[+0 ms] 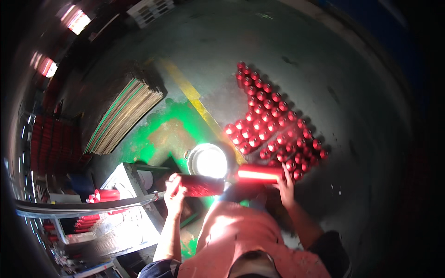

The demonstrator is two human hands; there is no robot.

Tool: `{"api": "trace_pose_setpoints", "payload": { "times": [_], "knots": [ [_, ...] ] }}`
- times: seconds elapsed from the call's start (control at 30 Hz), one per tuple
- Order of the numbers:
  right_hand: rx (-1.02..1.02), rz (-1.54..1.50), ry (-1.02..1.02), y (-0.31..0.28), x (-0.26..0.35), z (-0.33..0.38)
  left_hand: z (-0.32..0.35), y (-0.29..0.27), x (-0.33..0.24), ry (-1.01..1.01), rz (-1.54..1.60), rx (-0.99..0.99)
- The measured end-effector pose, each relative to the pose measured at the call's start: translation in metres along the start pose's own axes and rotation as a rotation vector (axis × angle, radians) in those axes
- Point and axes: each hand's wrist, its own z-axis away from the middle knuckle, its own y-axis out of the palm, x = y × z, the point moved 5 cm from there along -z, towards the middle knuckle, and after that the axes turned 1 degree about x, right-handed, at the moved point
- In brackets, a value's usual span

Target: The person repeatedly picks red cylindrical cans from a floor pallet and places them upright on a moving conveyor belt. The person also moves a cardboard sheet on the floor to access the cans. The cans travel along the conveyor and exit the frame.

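Observation:
In my left hand [174, 192] is a dark red metal cylinder [202, 185], shaped like a fire extinguisher body and lying sideways. A second red cylinder [256, 173], with a bright glare along its side, is gripped at its right end by my right hand [285, 183]. Their inner ends point toward each other with a small gap between. Just beyond the left cylinder stands a round metal pot [190, 164], its inside washed out by white light. On the floor ahead and to the right, several red cylinders [263, 134] stand upright in close rows.
A white-topped workbench [134, 231] at my left carries red cylinders [107, 195], and a rail [116, 204] crosses above it. Farther left lies a stack of flat boards [121, 116]. A yellow line [185, 88] and green paint mark the floor. A pallet [150, 11] lies far off.

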Motion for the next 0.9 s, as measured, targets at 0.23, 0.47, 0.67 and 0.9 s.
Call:
{"api": "trace_pose_setpoints", "payload": {
  "times": [0.23,0.47,0.67,0.9],
  "knots": [
    [0.221,-0.78,0.368,0.129,-0.002,-0.015,-0.021,-0.049,0.028,-0.314,0.704,-0.212],
    [0.552,-1.329,0.579,0.305,-0.032,-0.022,-0.06,-0.061,0.162,-0.642,1.329,0.017],
    [0.501,-1.375,0.594,0.36,-0.045,-0.033,-0.08,-0.039,0.131,-0.751,1.588,0.38],
    [0.568,-1.475,0.574,0.391,-0.058,-0.025,-0.102,-0.047,0.181,-0.79,1.63,0.335]
  ]
}}
